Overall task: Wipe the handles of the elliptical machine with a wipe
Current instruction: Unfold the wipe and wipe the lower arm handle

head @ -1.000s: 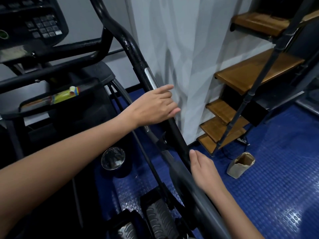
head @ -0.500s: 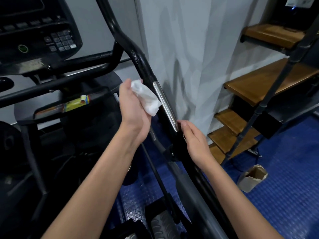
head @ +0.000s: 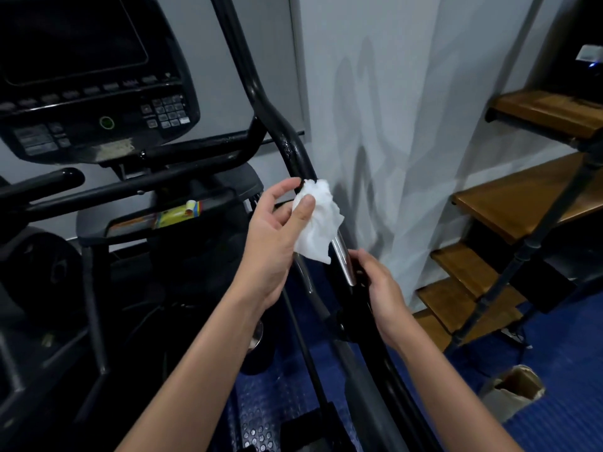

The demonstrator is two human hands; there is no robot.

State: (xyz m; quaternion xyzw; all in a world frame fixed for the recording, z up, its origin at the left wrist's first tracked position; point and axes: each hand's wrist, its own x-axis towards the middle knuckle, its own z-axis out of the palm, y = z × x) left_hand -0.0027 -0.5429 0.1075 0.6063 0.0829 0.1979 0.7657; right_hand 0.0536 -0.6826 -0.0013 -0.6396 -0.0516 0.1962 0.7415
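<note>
Wipe (head: 318, 220) pinched by left hand (head: 274, 236) against handle (head: 293, 148), right hand (head: 380, 285) gripping handle below, console (head: 88, 76) behind.

Both hands (head: 270, 236) (head: 381, 288) raised, fingers (head: 305, 207) curled

I see blue studded floor (head: 554, 429) under everything. A torn-open cardboard box (head: 509, 391) sits on it toward my right, well apart from the machine (head: 98, 256), whose base stands on the floor at left. Wooden stairs (head: 463, 298) come down to the floor by the far wall, their lowest tread just above it.
</note>
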